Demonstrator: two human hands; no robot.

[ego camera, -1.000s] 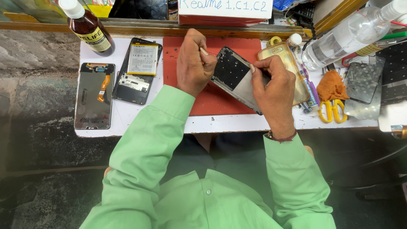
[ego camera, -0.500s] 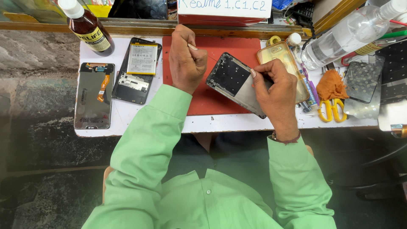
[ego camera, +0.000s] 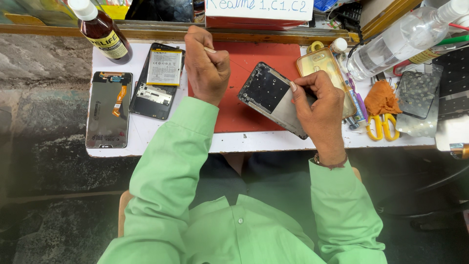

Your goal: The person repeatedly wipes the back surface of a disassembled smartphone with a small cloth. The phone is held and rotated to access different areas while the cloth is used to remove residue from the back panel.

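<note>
My right hand (ego camera: 320, 105) grips a dark phone frame (ego camera: 266, 90) by its lower right end and holds it tilted above the red mat (ego camera: 254, 117). The frame's inner side faces up, with a black panel at its upper end. My left hand (ego camera: 207, 66) is curled into a fist over the mat's left edge, a short way left of the frame and not touching it. A small pale tip shows at its fingers; I cannot tell what it is.
On the white table (ego camera: 146, 139), an opened phone with a battery (ego camera: 159, 80) and a loose screen panel (ego camera: 108, 110) lie at the left. A brown bottle (ego camera: 102, 32) stands behind them. A gold back cover (ego camera: 322, 63), clear bottle (ego camera: 400, 36), orange cloth (ego camera: 381, 98) and yellow scissors (ego camera: 381, 127) are at the right.
My left hand has come off the frame's upper end and drawn back to the left, closed in a fist. My right hand still holds the frame in about the same place.
</note>
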